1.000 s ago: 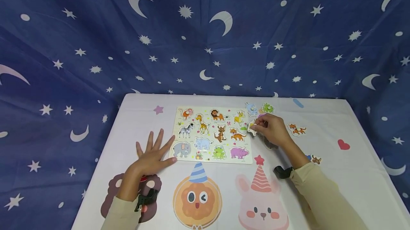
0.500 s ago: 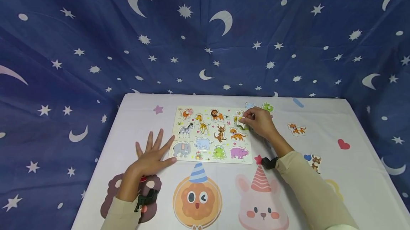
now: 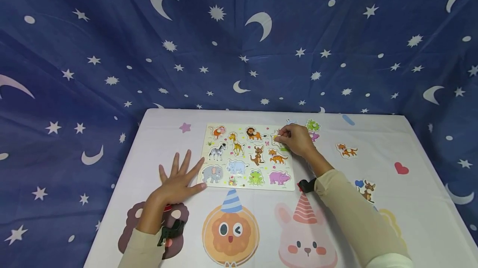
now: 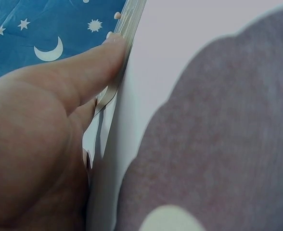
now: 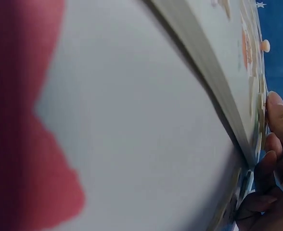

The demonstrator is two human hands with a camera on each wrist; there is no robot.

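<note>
The animal puzzle board (image 3: 245, 186) lies on the table, pictures facing up. My left hand (image 3: 178, 183) rests beside its left edge with fingers spread, and in the left wrist view the thumb (image 4: 91, 65) meets the board's side. Over the upper right recess, where a yellow deer is printed, my right hand (image 3: 298, 140) pinches a small deer puzzle piece (image 3: 275, 138) between thumb and fingertips. Most of that piece is hidden by the fingers. In the right wrist view the thumb (image 5: 278, 113) is right at the board's surface.
Loose pieces lie right of the board: a frog (image 3: 313, 125), a purple hippo (image 3: 314, 136), a tiger (image 3: 346, 151) and a kangaroo (image 3: 368, 190). A blue piece (image 3: 291, 122) shows partly behind the right hand. A blue curtain (image 3: 209, 44) hangs behind the white table (image 3: 422, 218).
My right hand has moved left with the deer piece, from beside the board to over its upper right recess. The right forearm has uncovered the kangaroo piece. My left hand has stayed put.
</note>
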